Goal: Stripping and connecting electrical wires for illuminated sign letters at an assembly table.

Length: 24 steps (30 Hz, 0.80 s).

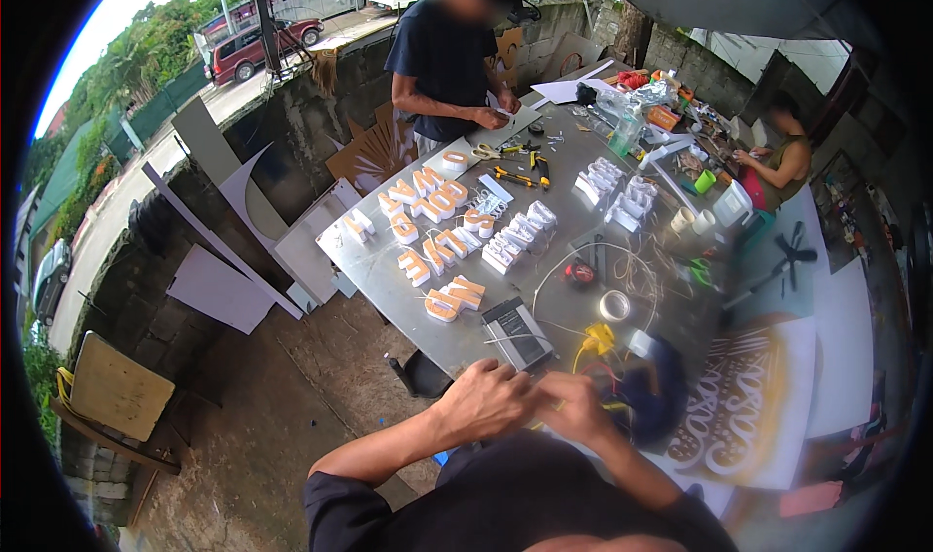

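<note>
left hand [486, 396] and right hand [573, 406] touching at near edge of tabletop [389, 270], fingers pinched on yellow wire [598, 341]; exact grip hard to tell. tape roll [614, 305] just beyond, orange-faced letters [437, 231] farther left.

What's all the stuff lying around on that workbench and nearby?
Metal table: one, grey, centre.
Sign letters: many, orange-and-white, table's left half.
White letters: several, mid-table.
Tape roll: one, silvery, near end.
Yellow wires: a bundle, beside the hands.
Green cup: one, far right.
Lettered sign panel: one, dark with white script, right.
Standing person: one, dark shirt, far end.
Seated person: one, right.
Left hand, right hand: together, working something small, unclear what.
</note>
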Each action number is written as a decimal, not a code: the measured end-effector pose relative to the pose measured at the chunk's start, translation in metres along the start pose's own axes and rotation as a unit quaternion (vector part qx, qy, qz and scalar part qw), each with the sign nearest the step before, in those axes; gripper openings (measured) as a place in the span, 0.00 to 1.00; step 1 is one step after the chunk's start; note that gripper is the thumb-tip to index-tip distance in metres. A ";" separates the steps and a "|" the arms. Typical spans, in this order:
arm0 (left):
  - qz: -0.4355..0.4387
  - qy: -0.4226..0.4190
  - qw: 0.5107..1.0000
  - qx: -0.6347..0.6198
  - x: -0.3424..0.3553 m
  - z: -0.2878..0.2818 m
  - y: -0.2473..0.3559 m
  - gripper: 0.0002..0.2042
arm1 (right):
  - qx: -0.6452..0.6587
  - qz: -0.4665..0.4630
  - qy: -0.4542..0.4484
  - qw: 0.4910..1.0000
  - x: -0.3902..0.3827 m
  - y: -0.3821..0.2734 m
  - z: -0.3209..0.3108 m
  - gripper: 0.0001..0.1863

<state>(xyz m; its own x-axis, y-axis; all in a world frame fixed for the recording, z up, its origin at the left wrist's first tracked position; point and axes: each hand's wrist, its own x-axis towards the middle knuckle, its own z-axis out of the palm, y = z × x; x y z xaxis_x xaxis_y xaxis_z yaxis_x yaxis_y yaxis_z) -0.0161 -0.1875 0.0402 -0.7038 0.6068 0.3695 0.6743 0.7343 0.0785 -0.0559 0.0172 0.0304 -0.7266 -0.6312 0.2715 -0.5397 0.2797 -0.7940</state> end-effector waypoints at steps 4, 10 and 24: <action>-0.031 0.024 0.998 -0.055 -0.005 0.006 0.001 0.09 | 0.008 0.031 -0.018 0.999 0.002 -0.002 -0.001 0.06; -0.026 0.030 0.992 -0.118 -0.015 0.018 0.004 0.11 | 0.040 0.088 -0.017 0.995 -0.001 -0.008 0.005 0.08; -0.044 0.191 0.975 -0.101 -0.024 0.020 0.008 0.13 | 0.043 0.046 0.061 0.996 0.011 -0.027 0.013 0.02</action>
<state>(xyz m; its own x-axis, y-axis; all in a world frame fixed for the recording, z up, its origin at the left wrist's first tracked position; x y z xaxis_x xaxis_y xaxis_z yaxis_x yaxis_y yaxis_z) 0.0016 -0.1901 0.0134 -0.6518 0.3583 0.6684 0.6728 0.6798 0.2917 -0.0433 -0.0068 0.0479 -0.8206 -0.5111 0.2560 -0.4338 0.2652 -0.8611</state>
